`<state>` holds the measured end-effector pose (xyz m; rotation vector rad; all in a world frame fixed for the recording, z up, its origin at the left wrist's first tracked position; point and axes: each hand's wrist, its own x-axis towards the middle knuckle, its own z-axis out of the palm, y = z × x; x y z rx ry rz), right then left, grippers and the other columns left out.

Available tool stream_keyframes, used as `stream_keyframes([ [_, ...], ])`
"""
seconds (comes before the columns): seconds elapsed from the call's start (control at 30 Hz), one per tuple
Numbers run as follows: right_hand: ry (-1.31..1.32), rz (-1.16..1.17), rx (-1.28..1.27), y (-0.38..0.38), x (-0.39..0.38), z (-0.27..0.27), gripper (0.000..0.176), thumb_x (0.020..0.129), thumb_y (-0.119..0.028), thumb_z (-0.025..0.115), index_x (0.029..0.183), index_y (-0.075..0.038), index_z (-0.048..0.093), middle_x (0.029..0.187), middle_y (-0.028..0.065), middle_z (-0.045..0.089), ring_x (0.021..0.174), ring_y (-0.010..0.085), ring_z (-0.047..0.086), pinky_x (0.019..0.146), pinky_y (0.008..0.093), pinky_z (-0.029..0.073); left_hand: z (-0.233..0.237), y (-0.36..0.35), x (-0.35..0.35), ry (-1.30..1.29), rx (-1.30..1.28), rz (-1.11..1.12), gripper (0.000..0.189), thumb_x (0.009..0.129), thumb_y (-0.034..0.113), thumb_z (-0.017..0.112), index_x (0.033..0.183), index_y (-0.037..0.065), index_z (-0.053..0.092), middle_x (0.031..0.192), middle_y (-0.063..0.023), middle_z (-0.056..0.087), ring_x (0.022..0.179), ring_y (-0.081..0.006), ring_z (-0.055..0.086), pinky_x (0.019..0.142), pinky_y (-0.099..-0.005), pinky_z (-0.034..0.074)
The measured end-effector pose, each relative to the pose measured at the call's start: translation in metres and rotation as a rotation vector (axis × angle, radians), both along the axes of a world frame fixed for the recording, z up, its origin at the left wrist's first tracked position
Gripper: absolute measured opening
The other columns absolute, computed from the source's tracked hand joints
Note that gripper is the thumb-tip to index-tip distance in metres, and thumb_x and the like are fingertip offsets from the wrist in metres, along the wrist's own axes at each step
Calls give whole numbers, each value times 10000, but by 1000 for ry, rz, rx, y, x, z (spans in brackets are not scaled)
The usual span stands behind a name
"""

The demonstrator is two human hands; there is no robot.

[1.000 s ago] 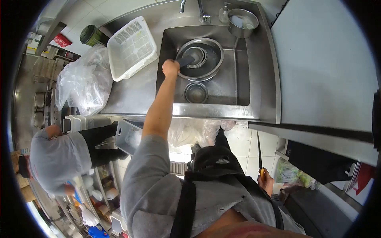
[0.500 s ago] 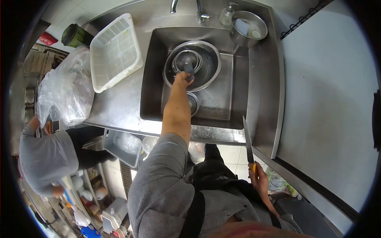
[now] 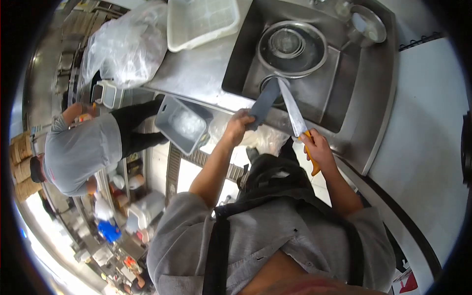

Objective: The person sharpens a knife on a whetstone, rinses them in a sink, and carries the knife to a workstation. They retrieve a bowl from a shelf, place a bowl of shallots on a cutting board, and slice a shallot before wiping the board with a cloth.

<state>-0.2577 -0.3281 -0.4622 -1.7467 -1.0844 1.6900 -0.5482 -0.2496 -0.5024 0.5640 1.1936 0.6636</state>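
My left hand [image 3: 239, 126] is closed round the lower end of a dark grey flat block [image 3: 265, 102], which looks like a sharpening stone and slants up over the sink's front edge. My right hand [image 3: 318, 147] grips the yellow handle of a long knife [image 3: 293, 109], its blade pointing up and left, its tip close beside the block's upper end. Behind them in the steel sink [image 3: 337, 83] sits a large metal bowl [image 3: 314, 61] with smaller round metal pieces [image 3: 286, 43] inside. Another round item is partly hidden beneath the block.
A white plastic basket [image 3: 201, 24] and a clear plastic bag [image 3: 129, 46] lie on the counter at the left. Below stands a grey bin [image 3: 182, 125]. Another person [image 3: 83, 150] in a grey shirt works at the left. A metal pot [image 3: 368, 27] stands at the back right.
My left hand has come out of the bowl with the dark block, back to the sink's front edge. My right hand has raised the knife beside it. The view has shifted.
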Motion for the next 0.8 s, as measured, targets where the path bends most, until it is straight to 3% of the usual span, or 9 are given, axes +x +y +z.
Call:
stream_keyframes([
  [0.13, 32, 215, -140, -13, -29, -24, 324, 934, -337, 589, 896, -18, 548, 599, 74, 544, 407, 160, 521, 393, 317, 412, -9, -61, -30, -1, -92, 42, 397, 839, 57, 560, 1212, -58, 485, 1038, -163, 603, 916, -266, 644, 780, -358, 504],
  [0.23, -15, 194, -88, 6, -43, -77, 323, 919, -339, 598, 908, -19, 557, 577, 72, 528, 407, 168, 520, 378, 327, 407, -33, -74, -44, -11, -86, 3, 389, 837, 35, 554, 1209, -53, 483, 1038, -152, 599, 927, -262, 641, 814, -360, 509],
  [0.37, -346, 71, 91, 87, -84, -63, 343, 922, -352, 579, 957, -12, 565, 639, 118, 589, 449, 209, 547, 469, 345, 455, -41, -75, -45, -64, -94, -1, 398, 832, 19, 555, 1217, -45, 480, 1035, -141, 601, 935, -254, 640, 842, -371, 514],
  [0.47, -279, 48, 126, 60, -78, -47, 354, 924, -368, 572, 988, -19, 580, 660, 125, 611, 466, 218, 560, 487, 350, 464, -47, -72, -49, -91, -96, 17, 402, 835, 9, 554, 1227, -37, 477, 1042, -138, 605, 936, -252, 640, 847, -377, 523],
  [0.5, -322, 87, 297, 32, -72, -55, 336, 914, -352, 594, 1013, -31, 591, 645, 106, 599, 471, 202, 560, 474, 341, 459, -47, -72, -50, -83, -94, 1, 406, 839, 8, 554, 1235, -38, 477, 1048, -137, 607, 932, -250, 642, 830, -375, 528],
  [0.57, -194, 141, -26, -14, -62, -42, 307, 901, -317, 621, 1030, -39, 596, 635, 88, 581, 471, 173, 552, 452, 326, 444, -48, -75, -51, -75, -97, -9, 409, 843, 7, 553, 1243, -38, 478, 1054, -137, 610, 929, -248, 644, 814, -373, 533],
  [0.67, -186, 147, 69, -11, -68, -62, 288, 890, -287, 639, 1028, -38, 592, 623, 74, 559, 465, 148, 538, 433, 309, 426, -50, -75, -54, -73, -83, -16, 414, 852, 6, 548, 1257, -44, 477, 1068, -141, 611, 920, -247, 649, 795, -367, 536],
  [0.73, -237, 130, 157, 46, -81, -68, 278, 900, -284, 621, 993, -25, 583, 636, 77, 572, 463, 166, 543, 441, 330, 448, -55, -73, -55, -53, -57, -29, 423, 855, 9, 548, 1267, -48, 476, 1070, -141, 611, 920, -250, 653, 783, -364, 536],
  [0.8, -314, 97, 86, 96, -98, -68, 334, 915, -343, 607, 947, -13, 564, 653, 102, 576, 491, 194, 566, 461, 352, 462, -53, -71, -51, -53, -55, -38, 430, 856, 13, 550, 1274, -47, 470, 1081, -146, 610, 932, -258, 652, 781, -368, 534],
])
